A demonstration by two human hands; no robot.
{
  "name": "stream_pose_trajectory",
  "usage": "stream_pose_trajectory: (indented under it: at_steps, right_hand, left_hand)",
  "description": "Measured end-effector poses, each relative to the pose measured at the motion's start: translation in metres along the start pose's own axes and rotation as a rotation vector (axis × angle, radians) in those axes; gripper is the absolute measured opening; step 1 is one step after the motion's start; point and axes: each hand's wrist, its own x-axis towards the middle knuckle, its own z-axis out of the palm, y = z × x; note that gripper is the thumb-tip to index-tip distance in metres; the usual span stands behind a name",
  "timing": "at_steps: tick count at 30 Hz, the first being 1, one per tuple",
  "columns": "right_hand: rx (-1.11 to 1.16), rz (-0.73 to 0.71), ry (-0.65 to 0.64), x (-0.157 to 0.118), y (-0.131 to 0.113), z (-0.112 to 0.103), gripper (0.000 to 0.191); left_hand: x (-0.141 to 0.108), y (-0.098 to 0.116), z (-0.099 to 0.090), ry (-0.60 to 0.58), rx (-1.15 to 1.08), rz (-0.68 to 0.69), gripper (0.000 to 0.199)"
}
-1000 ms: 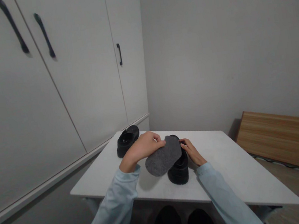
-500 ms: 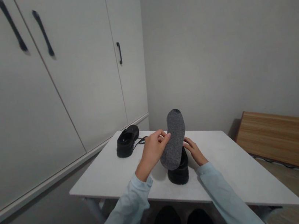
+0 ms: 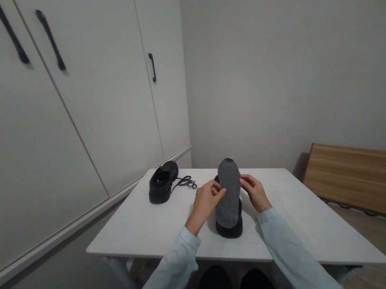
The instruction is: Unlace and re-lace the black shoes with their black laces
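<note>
A grey insole (image 3: pixel 230 194) with a dark tip is held above a black shoe (image 3: pixel 231 232), covering most of it. My left hand (image 3: pixel 206 203) pinches the insole's left edge between thumb and fingers. On the opposite edge, my right hand (image 3: pixel 256 190) grips it with thumb and fingertips. The shoe's heel points toward me, and its inside is hidden behind the insole. A second black shoe (image 3: pixel 160 189) stands at the table's far left, with a loose black lace (image 3: pixel 186 182) trailing to its right.
The white table (image 3: pixel 129 232) carries both shoes. White cabinets (image 3: pixel 115 102) with black handles line the left side, and a grey wall rises behind. A wood-grain board (image 3: pixel 367 182) lies beyond the table on the right. My knees are under the front edge.
The insole has come down closer over the shoe. My right hand has moved up from beside the shoe to the insole's right edge. My left hand has shifted slightly right and down.
</note>
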Motion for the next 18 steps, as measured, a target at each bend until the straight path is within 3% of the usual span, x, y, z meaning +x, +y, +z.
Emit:
stream_pose_trajectory:
  at_steps: [8,18]
  right_hand:
    - [-0.091,0.02,-0.058,-0.003,-0.008,0.003,0.031]
    - [-0.14,0.008,-0.158,-0.003,-0.005,0.004,0.03]
  left_hand:
    - [0.013,-0.009,-0.015,0.057,0.022,-0.028,0.015]
    - [0.043,-0.063,-0.046,0.241,0.103,-0.138,0.018]
